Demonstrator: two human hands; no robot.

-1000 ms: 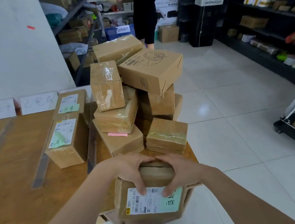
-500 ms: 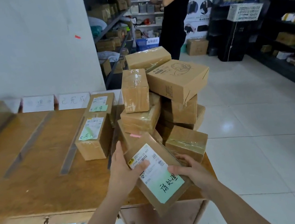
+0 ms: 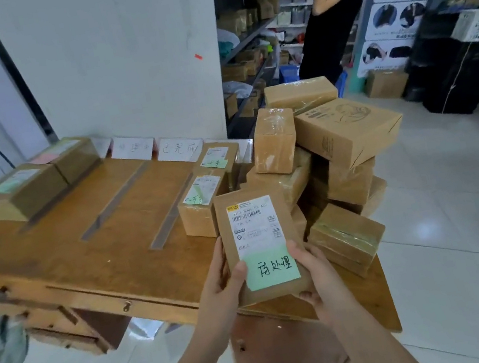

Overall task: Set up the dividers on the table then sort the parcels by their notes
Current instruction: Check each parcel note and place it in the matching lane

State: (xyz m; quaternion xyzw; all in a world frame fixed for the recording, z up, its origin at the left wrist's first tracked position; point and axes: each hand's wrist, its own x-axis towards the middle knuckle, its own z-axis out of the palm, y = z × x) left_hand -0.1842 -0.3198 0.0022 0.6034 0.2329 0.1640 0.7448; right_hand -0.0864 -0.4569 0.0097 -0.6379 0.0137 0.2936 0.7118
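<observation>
Both hands' fingers clamped on flat rectangular cardboard parcel (image 3: 260, 241); matte green note (image 3: 271, 267), handwriting blurry.

A parcel stockroom or shipping warehouse: metal shelving (image 3: 251, 35) stacked with boxes lines the back, taped cardboard parcels (image 3: 318, 161) are heaped at the right edge of a wooden counter (image 3: 91, 258), handwritten sorting cards (image 3: 180, 152) stand along its far edge.
</observation>
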